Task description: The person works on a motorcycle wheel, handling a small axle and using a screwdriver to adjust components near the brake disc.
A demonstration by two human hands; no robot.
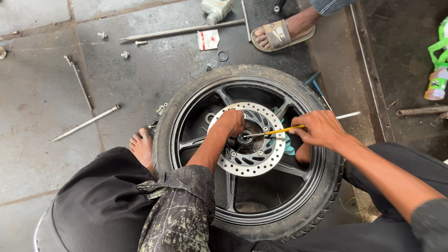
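A black motorcycle wheel [308,205] with its tyre lies flat on the floor between my knees. A drilled silver brake disc [275,156] is bolted to its hub. My left hand [229,123] rests closed on the disc beside the hub centre [245,138]. My right hand [319,128] grips a yellow-handled screwdriver [284,130], whose metal tip points into the hub centre. A teal rag [288,148] shows through the spokes under the disc.
Long metal rods [86,122] [179,30] [79,81], loose bolts [125,54], a rubber ring [222,56], a small packet [208,39] and a grey bottle [215,10] lie on the concrete. Another person's sandalled foot [282,33] stands beyond the wheel. A spring [420,111] and green bottle [437,79] lie right.
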